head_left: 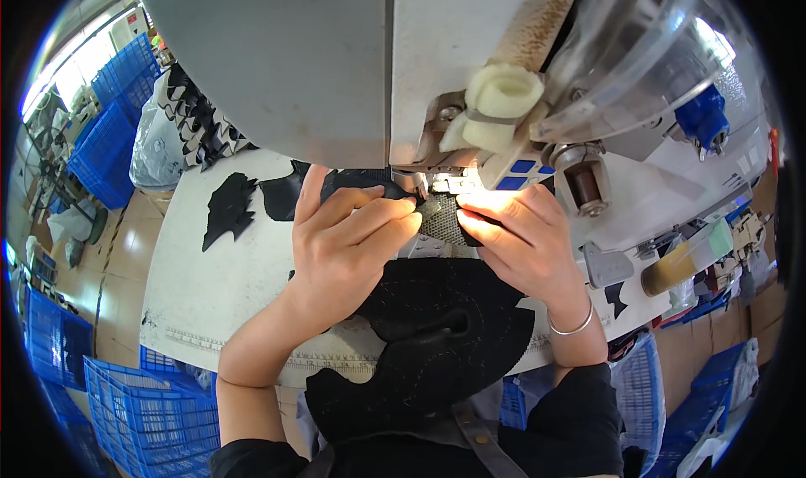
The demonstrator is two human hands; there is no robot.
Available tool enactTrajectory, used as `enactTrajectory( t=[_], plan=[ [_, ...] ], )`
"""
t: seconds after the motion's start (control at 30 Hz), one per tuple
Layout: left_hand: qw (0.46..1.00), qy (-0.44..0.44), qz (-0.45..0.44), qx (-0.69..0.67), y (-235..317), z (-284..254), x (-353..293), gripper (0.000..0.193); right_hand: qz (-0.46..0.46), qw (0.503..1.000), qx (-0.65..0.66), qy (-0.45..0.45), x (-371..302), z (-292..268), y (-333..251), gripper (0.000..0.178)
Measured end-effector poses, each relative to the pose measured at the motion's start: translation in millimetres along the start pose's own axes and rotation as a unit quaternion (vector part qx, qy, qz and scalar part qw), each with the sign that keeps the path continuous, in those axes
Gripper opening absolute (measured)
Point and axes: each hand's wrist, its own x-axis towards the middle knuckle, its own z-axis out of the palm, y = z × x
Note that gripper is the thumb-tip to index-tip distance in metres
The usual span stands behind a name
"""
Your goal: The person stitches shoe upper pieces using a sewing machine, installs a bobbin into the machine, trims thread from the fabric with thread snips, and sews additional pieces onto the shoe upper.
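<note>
Under the lit needle area of a sewing machine [277,58], my two hands work close together. My left hand [340,239] is closed, its fingertips pressed on the edge of a black fabric piece [357,180] beside the presser foot. Just right of it lies a patch of grey mesh fabric [442,219]. The fingers of my right hand [529,243] pinch its right edge, where a dark border shows. Below my hands, a larger black shoe-upper piece [428,344] with faint stitch lines drapes over the table's front edge onto my lap.
Cut black pieces [228,209] lie left on the white table [189,268], near a bundled black stack [201,117]. At right are a brown thread spool [584,188], a clear plastic cover [646,58] and a bottle of yellowish liquid [676,268]. Blue crates [151,415] stand around the table.
</note>
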Motion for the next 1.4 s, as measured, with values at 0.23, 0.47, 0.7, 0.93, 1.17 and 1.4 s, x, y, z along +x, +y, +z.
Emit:
enactTrajectory(
  t=[0.23,0.47,0.7,0.93,1.17,1.4],
  plan=[
    [0.999,0.029,0.014,-0.015,-5.2,1.9,6.6,0.012,0.011,1.0,-0.006,-0.02,-0.3,-1.9,-4.8,0.024],
    [0.997,0.041,0.026,-0.063,-18.8,9.1,7.8,0.012,0.002,0.999,-0.037,-0.014,3.7,-2.0,-14.7,0.032],
    [0.996,0.032,0.01,-0.088,-23.4,9.2,7.9,0.014,0.006,0.999,-0.044,-0.001,2.6,2.8,-19.3,0.037],
    [0.989,0.005,-0.039,-0.146,-33.5,11.0,1.6,0.019,0.034,0.995,-0.091,0.029,1.7,12.7,-20.6,0.033],
    [0.976,-0.088,0.121,0.162,34.2,-18.8,-3.0,0.027,0.072,0.996,-0.047,-0.008,0.0,9.1,-25.6,0.044],
    [0.983,0.0,0.101,0.156,32.7,0.6,-13.5,0.024,0.082,0.996,-0.017,0.018,-4.7,15.1,-15.3,0.045]
  ],
)
